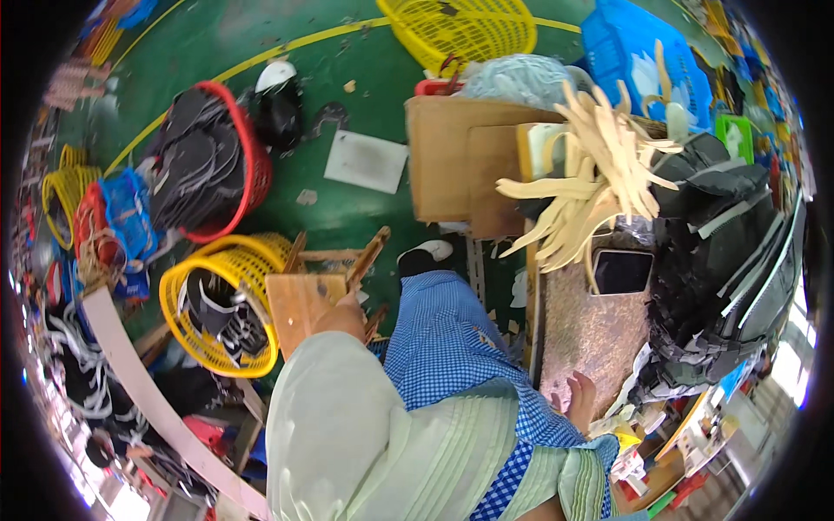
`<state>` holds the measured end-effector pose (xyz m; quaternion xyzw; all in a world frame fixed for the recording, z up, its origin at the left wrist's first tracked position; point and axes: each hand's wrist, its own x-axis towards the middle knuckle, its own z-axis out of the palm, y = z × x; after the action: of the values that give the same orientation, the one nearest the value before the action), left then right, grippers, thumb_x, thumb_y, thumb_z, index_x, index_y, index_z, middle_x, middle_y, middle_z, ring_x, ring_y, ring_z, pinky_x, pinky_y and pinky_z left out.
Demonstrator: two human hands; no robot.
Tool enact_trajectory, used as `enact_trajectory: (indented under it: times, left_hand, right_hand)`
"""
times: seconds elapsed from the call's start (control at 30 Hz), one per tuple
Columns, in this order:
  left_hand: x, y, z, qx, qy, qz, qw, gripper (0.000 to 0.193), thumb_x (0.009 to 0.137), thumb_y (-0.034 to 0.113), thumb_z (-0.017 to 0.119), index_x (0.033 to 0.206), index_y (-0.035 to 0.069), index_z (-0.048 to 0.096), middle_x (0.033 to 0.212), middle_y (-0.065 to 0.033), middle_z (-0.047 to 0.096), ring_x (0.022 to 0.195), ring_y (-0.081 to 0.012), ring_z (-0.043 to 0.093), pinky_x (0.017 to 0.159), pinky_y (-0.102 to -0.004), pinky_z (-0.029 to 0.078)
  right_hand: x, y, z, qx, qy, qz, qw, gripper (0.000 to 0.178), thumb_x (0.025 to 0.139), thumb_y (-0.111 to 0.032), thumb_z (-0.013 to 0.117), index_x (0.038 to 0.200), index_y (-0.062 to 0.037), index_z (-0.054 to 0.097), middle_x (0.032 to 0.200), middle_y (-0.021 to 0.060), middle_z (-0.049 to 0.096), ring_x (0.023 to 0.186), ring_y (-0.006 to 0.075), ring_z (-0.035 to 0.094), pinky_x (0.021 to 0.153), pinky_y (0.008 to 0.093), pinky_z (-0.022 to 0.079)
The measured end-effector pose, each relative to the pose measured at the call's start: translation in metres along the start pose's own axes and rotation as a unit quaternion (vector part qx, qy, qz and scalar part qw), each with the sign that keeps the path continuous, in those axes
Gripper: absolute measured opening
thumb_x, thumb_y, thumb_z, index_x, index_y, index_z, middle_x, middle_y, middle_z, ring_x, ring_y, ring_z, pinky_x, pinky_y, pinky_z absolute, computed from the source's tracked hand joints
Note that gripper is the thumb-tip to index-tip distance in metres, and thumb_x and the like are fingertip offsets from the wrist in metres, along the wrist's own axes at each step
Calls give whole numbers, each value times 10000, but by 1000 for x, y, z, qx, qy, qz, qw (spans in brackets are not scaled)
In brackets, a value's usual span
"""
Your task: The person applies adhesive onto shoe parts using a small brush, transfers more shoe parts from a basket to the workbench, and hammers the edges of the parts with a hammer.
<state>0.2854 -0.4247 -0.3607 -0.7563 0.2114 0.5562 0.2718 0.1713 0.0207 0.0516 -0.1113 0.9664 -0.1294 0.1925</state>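
Note:
My left hand (343,319) grips a small wooden stool (304,306) at the edge of its seat, beside a leg; the fingertips are partly hidden. The stool is tilted, with its legs pointing away from me. My right hand (577,401) is at the near edge of a worn workbench top (591,334), its fingers apart and nothing held in them. A dark-screened phone (623,271) lies farther along that bench. Beyond it, a loose heap of cream-coloured strips (599,178) hangs over the bench's edge.
Left of the stool lies a tipped yellow basket (174,304) of black pieces. A red-rimmed basket (252,165) of dark pieces stands beyond. Cardboard (443,156) is beside the bench's far end. Black pieces (721,260) are piled on the right. A white sheet (367,161) lies on the green floor.

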Motion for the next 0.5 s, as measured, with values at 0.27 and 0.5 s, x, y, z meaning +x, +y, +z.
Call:
enact_trajectory:
  times: [0.27,0.5]
  left_hand:
    - [-21,-9,50,57,11,-17,998,457,904,479,443,1165,136,596,1087,-84,637,994,-266,590,804,-590,439]
    - [-91,46,123,491,-58,188,849,403,903,413,461,1126,110,606,1036,-103,643,940,-284,601,772,-549,452]
  right_hand:
    - [-13,0,62,-45,170,-22,984,497,782,-213,627,1222,-11,517,1293,196,505,1187,369,484,997,472,373]
    - [-31,0,43,-21,135,53,989,453,842,-258,540,1267,-101,523,1382,117,462,1270,260,443,1021,459,347]
